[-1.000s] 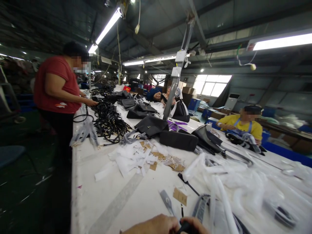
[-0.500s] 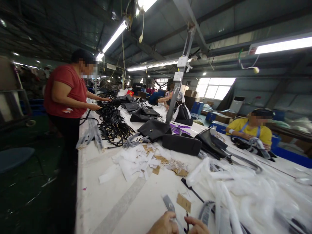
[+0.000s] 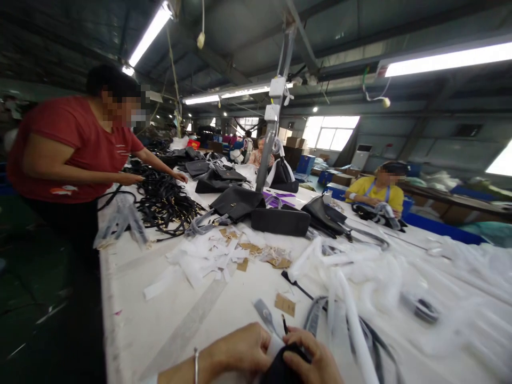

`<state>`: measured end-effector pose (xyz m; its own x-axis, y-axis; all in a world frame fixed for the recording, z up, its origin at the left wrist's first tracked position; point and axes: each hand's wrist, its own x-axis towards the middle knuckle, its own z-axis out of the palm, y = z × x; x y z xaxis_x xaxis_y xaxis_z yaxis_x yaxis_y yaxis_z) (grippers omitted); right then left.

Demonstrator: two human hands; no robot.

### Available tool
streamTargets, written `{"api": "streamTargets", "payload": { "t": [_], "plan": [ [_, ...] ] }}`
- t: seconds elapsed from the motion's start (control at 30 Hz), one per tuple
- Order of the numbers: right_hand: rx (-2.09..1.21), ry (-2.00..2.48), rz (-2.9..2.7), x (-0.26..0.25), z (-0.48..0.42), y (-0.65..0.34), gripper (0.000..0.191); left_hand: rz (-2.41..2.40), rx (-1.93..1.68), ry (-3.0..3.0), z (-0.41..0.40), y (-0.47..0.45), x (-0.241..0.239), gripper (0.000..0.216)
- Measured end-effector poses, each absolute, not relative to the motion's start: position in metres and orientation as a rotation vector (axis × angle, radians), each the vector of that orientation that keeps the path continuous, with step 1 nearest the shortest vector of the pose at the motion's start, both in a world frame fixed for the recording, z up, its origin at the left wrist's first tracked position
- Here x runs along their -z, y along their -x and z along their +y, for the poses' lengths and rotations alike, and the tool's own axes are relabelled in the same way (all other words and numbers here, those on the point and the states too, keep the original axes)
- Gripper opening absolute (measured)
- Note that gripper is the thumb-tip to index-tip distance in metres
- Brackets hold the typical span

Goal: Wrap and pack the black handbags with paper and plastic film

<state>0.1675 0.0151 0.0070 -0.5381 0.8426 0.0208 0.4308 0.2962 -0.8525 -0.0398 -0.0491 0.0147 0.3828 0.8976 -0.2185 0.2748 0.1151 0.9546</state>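
Observation:
At the bottom edge, my left hand (image 3: 238, 346), with a bracelet at its wrist, has its fingers curled against a black bag (image 3: 282, 369). Most of that bag is cut off by the frame. My right hand (image 3: 314, 357) grips its upper edge between thumb and fingers. A thin black strap end (image 3: 284, 324) with a gold-coloured tip sticks up by the right fingers. Just beyond the left fingers a pale grey wrapped strip (image 3: 264, 314) points away. Past the hands lies a brown card tag (image 3: 285, 304), and grey wrapped handles (image 3: 315, 314) curve to the right of it.
White padding (image 3: 384, 288) covers the table's right side. Paper scraps (image 3: 208, 261) lie ahead, before several black bags (image 3: 280, 221). A heap of black straps (image 3: 164, 197) is at left, where a person in red (image 3: 76, 144) reaches. Another in yellow (image 3: 376, 192) sits far right. A post (image 3: 266, 149) rises mid-table.
Both hands have come further into view, and the black bag now shows between them. The view has shifted to the right. The person in red has leaned over and stretched an arm across the straps.

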Motion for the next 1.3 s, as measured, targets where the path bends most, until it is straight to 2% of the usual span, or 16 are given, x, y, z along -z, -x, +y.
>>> {"api": "streamTargets", "payload": {
  "t": [0.17,0.3,0.47,0.6,0.9,1.3],
  "plan": [
    [-1.045,1.211,-2.046,-0.032,-0.004,-0.158,0.01,1.304,-0.426,-1.853,-0.039,0.029,-0.024,0.021],
    [-1.033,1.201,-2.026,-0.036,-0.006,-0.157,0.007,1.231,-0.367,-1.849,-0.038,0.026,-0.014,0.009],
    [-1.142,1.308,-1.996,-0.04,-0.005,-0.16,0.009,1.268,-0.509,-1.752,-0.047,0.025,-0.009,0.025],
    [-1.154,1.345,-2.022,-0.04,-0.004,-0.161,0.012,1.23,-0.669,-1.6,-0.046,0.023,-0.009,0.025],
    [-1.051,1.367,-2.055,-0.04,-0.001,-0.164,0.012,1.457,-0.721,-1.473,-0.036,0.013,-0.001,0.036],
    [-0.912,1.316,-2.118,-0.04,-0.003,-0.16,0.01,1.593,-0.757,-1.487,-0.035,0.017,-0.001,0.039]
  ]
}}
